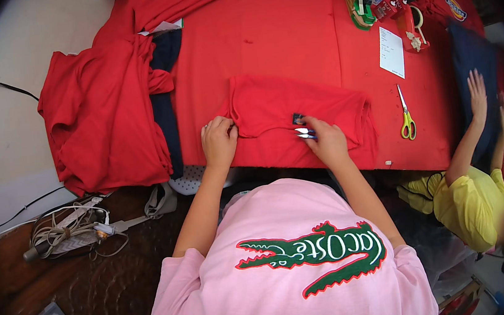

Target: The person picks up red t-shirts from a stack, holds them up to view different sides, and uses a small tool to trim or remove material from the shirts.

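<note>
A folded red garment (282,98) lies on the red-covered table (249,21) in front of me. At its left end my left hand (219,141) is closed, pinching the fabric's edge with thumb and fingers. A small dark label (297,119) sits near the middle of the garment. My right hand (329,142) holds a pair of thread snips (305,134), their blades pointing left out of the palm. The thumb and finger of that hand reach to the label's right edge, whether gripping it I cannot tell.
Yellow-handled scissors (408,126) and a white paper (390,53) lie right. Behind them stand a green tape dispenser (361,5) and a red one (413,30). A red garment heap (98,113) is left. At far right a person in yellow (468,201) handles dark blue fabric (474,63).
</note>
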Demonstrator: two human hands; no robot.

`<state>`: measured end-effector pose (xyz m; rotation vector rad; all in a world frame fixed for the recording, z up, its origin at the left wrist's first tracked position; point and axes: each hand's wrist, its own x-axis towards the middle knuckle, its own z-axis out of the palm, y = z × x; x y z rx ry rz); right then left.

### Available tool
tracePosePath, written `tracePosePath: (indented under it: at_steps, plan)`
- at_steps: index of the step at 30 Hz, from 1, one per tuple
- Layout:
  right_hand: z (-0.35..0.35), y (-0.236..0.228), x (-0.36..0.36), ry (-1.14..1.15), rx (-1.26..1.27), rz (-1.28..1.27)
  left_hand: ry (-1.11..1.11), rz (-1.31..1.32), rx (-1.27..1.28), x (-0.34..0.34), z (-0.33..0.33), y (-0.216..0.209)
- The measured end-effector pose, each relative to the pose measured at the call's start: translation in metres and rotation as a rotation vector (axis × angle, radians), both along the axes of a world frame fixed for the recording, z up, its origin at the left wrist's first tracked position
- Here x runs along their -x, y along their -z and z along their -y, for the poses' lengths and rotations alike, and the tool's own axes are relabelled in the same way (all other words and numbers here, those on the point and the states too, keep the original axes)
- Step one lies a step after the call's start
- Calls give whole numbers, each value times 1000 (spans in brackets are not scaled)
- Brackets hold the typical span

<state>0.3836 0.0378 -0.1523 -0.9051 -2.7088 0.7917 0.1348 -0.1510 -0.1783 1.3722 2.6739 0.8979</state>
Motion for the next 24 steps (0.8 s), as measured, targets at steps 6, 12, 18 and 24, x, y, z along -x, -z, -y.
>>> tracePosePath:
  at_steps: [6, 12, 18, 24]
  plan:
    - [-41, -3, 5, 311, 245, -20, -153, 1012, -346, 53, 41, -63]
    - [-91, 15, -28, 516, 687, -533, 480, 1606, -671, 82, 98, -98]
    - [-92, -20, -15, 518, 938, -511, -44, 437, 100, 25, 49, -31]
    - [-125, -52, 14, 537, 756, -823, -214, 1343, -336, 11, 22, 10]
